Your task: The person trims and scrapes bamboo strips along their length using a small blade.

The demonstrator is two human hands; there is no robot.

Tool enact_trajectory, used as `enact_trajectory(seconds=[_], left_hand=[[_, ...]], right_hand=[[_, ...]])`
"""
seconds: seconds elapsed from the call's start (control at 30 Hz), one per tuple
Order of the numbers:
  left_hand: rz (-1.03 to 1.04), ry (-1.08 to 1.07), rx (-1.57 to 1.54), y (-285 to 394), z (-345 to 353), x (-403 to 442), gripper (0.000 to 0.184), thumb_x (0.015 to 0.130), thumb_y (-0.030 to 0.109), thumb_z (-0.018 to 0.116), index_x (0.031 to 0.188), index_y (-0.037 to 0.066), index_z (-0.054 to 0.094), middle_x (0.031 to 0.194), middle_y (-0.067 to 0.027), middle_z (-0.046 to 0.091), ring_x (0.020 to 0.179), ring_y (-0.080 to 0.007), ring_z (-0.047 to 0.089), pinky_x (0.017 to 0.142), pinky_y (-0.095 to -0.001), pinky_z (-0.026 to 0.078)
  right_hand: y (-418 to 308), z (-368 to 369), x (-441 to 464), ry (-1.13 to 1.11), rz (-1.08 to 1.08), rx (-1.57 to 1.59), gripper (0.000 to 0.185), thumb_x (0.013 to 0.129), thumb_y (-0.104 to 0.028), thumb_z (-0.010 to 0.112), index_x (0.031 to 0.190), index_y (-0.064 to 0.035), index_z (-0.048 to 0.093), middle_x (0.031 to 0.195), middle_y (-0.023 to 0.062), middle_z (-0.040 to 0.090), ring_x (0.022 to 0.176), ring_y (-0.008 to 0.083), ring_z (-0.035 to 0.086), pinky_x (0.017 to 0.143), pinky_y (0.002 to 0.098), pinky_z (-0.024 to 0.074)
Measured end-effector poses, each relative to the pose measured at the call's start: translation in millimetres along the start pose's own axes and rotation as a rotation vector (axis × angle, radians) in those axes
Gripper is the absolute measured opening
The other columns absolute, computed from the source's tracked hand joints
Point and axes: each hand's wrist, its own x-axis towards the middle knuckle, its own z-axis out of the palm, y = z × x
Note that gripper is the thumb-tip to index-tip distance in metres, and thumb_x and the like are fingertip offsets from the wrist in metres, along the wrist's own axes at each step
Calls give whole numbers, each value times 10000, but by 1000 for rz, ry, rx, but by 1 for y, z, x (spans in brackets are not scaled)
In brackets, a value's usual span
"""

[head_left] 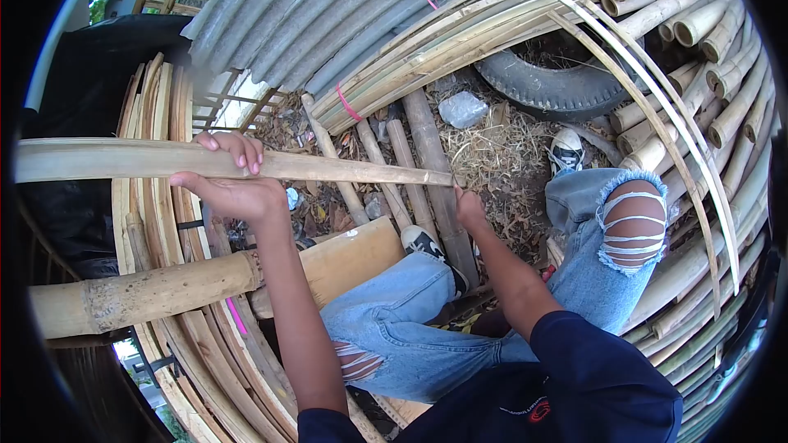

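1. A person in torn jeans [419,299] is bending both knees, and a long slat [345,167] is stretching across in front, from the far left to above the ground between the shoes.
2. The left hand [246,192] is grasping the slat midway, its fingers curling over the upper edge and its thumb lying along the lower one.
3. The right hand [469,207] is closing on the slat's narrow tip.
4. Under the slat's left part, a stack [168,119] of strips is standing; I can't tell whether they're touching.
5. A thick pole [164,291] is lying across that stack, near the left forearm.
6. Beyond the hands, a tied bundle [460,53] is resting beside a tyre [533,86], and bamboo [714,25] is piling up on the right.
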Motion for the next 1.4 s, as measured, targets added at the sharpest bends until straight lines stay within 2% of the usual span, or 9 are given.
enact_trajectory(seconds=[0.07,0.43,0.57,0.83,1.03,1.2,1.3,1.33,1.4], left_hand=[[16,-38,-50,2,3,4,601,826,682,300,783,91,401,518,-8,321,420,-104,303,419,-216,266],[189,159,39,127,-43,-14,578,863,650,240,791,103,411,511,1,334,380,-79,287,391,-186,260],[175,210,73,121,-71,-18,576,863,650,242,791,105,414,508,2,330,378,-79,284,402,-221,317],[148,229,79,121,-82,-15,577,860,653,241,797,106,413,501,8,317,378,-83,283,502,-284,466],[169,186,114,117,-71,-7,559,864,642,262,810,104,406,509,7,316,390,-80,281,458,-230,409],[170,188,126,114,-81,-4,550,874,621,276,824,87,400,514,6,309,392,-83,278,395,-188,274],[184,180,108,114,-80,-2,550,876,617,278,827,82,396,516,5,308,390,-85,270,387,-183,247],[189,178,109,114,-79,-3,550,876,617,278,827,82,396,516,5,308,390,-85,270,387,-183,247],[168,212,137,115,-78,-3,553,875,620,274,820,83,393,524,5,314,389,-86,262,386,-189,245]], right_hand=[[32,17,45,-2,-78,-79,647,914,-494,297,939,81,593,985,328,556,1000,449,519,866,487,408],[-20,20,-51,69,-266,134,637,901,-488,338,890,92,601,899,333,562,921,483,528,834,502,403],[-19,37,-62,6,-232,69,619,902,-473,352,824,87,605,861,341,560,910,475,528,835,485,393],[-61,29,-90,-80,-569,163,525,940,-371,339,799,69,588,799,308,560,829,475,528,712,502,405],[-26,45,-44,31,-260,-14,639,933,-451,287,809,98,591,854,341,549,880,465,531,771,519,388],[-69,22,-86,-124,-536,197,561,925,-409,336,800,91,558,803,333,527,830,487,500,741,509,380],[-55,35,-75,-64,-545,118,563,929,-414,322,832,78,576,832,328,540,851,481,512,754,510,389],[-25,46,-49,-50,-283,31,590,932,-429,305,839,78,592,853,329,549,882,473,520,774,512,398],[4,36,-26,-55,-354,-93,609,935,-436,290,833,78,600,862,335,551,906,467,521,784,516,400]])
